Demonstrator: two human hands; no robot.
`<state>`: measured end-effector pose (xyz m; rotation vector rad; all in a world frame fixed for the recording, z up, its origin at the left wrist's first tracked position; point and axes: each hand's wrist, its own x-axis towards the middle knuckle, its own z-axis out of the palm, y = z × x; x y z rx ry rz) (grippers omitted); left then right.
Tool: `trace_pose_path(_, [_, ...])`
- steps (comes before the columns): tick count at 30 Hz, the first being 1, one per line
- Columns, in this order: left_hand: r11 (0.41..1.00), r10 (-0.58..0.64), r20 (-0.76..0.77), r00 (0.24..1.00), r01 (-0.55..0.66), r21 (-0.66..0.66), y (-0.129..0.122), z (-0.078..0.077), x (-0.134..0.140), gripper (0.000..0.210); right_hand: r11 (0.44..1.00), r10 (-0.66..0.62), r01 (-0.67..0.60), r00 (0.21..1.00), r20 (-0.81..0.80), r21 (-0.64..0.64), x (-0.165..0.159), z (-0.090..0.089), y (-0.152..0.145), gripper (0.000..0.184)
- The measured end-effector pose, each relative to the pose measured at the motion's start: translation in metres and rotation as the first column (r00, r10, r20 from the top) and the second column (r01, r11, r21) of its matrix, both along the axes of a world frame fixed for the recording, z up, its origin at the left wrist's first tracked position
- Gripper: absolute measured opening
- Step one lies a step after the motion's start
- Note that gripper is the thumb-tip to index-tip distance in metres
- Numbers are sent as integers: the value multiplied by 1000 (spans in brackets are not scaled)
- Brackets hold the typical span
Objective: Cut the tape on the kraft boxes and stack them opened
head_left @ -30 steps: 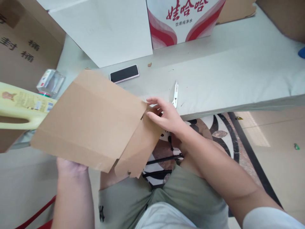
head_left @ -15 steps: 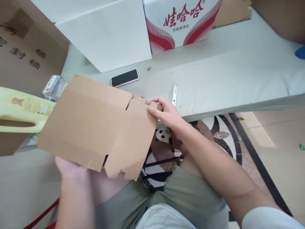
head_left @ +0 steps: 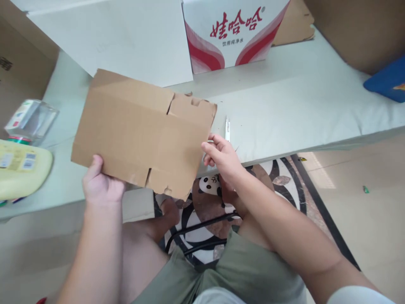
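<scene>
My left hand [head_left: 103, 183] grips the lower left edge of a flat brown cardboard sheet [head_left: 136, 131], thumb on top and fingers underneath. Slots and notched tabs mark the sheet's right part, and it tilts above the table's front edge. At its right edge is my right hand [head_left: 221, 154], fingers loosely curled and holding nothing; whether a fingertip touches the cardboard I cannot tell. Just beyond that hand, a slim white tool like a utility knife [head_left: 228, 128] lies on the table.
A white box [head_left: 126, 38] and a red-and-white carton [head_left: 237, 38] stand behind. On the left lie a clear plastic container [head_left: 34, 120] and a pale yellow bottle [head_left: 25, 169]. A blue object [head_left: 387, 82] is at right. The covered table [head_left: 303, 105] ends before my knees.
The cardboard has moved up and now covers the phone. My right hand has come off its tabbed edge. My left thumb now shows on top. The view has shifted.
</scene>
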<state>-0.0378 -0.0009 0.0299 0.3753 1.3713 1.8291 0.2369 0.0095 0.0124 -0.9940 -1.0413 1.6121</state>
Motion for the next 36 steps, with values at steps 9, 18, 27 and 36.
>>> trace_pose_path(9, [983, -184, 209, 960, 179, 42, 36, -26, 11, 14, 957, -198, 220, 972, 129, -190, 0, -17, -10, 51])
trace_pose_path(18, [933, -320, 262, 910, 256, 251, 37, -17, 4, 39, 915, -386, 384, 922, 2, -128, -4, -7, -20, 51])
trace_pose_path(27, [941, -329, 332, 884, 280, 188, 37, -17, 3, 48, 876, -464, 463, 886, 25, -134, 20, 3, -59, 47])
trace_pose_path(36, [936, -343, 332, 879, 290, 199, 28, -8, 3, 41, 519, -845, 849, 492, 210, 98, 154, 31, -92, 33])
